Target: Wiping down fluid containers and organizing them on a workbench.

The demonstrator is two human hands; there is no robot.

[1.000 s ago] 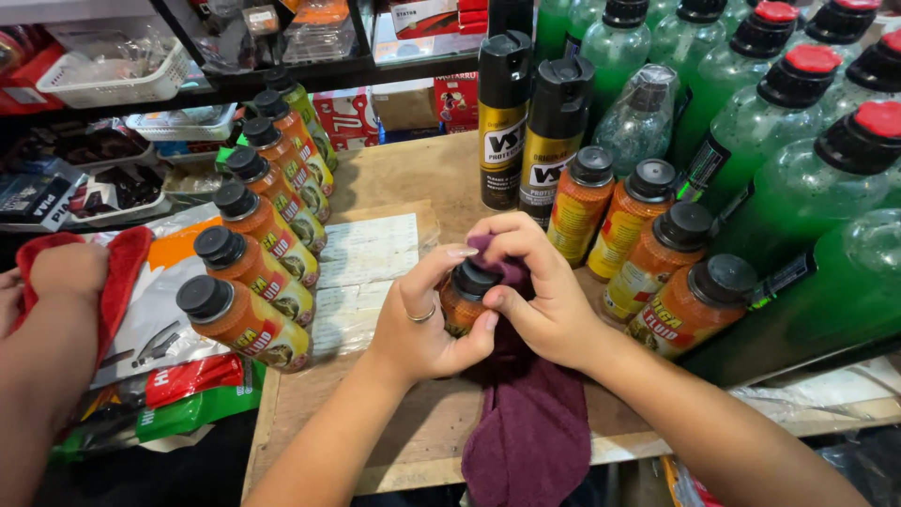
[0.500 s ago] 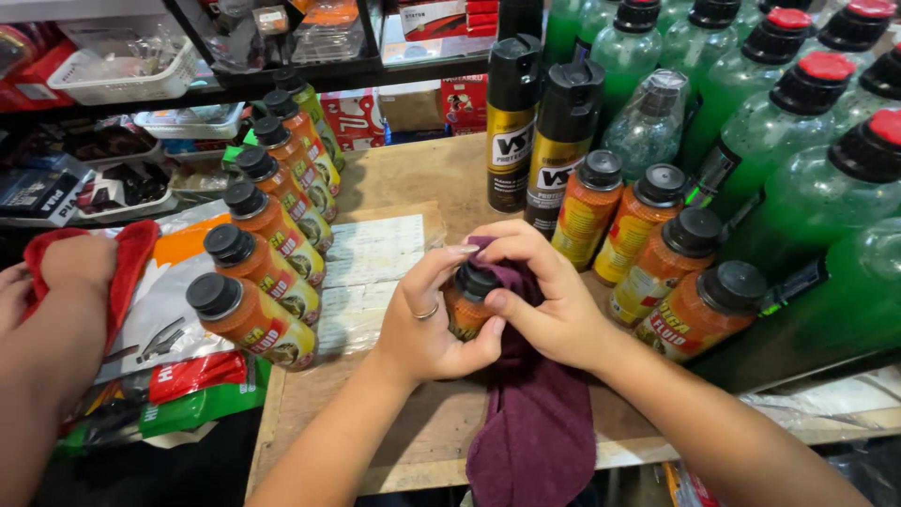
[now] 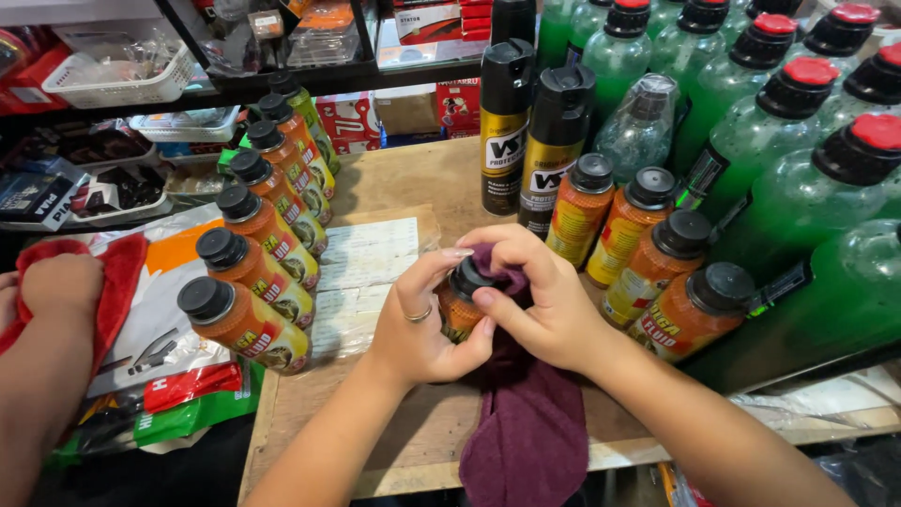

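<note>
My left hand (image 3: 422, 324) is wrapped around a small orange plastic bottle with a black cap (image 3: 462, 305), gripping its body from the left, a ring showing on one finger. My right hand (image 3: 540, 300) closes over the same bottle from the right, pressing a dark maroon cloth (image 3: 530, 432) against its cap and side; the cloth hangs down from my fingers over the front edge of the wooden bench (image 3: 394, 183). The bottle is held just above the bench near its front, roughly in the middle. To my left a diagonal row of matching orange bottles (image 3: 253, 272) stands on the bench, beside a sheet of clear plastic wrap over printed paper (image 3: 361, 272). To my right a second cluster of orange bottles (image 3: 657, 263) stands in front of large green plastic bottles with black and red caps (image 3: 798, 178). Two tall black-capped spray cans (image 3: 526, 131) stand behind my hands. At the far left another person's hand (image 3: 56, 286) rests on a red cloth (image 3: 122, 277).
</note>
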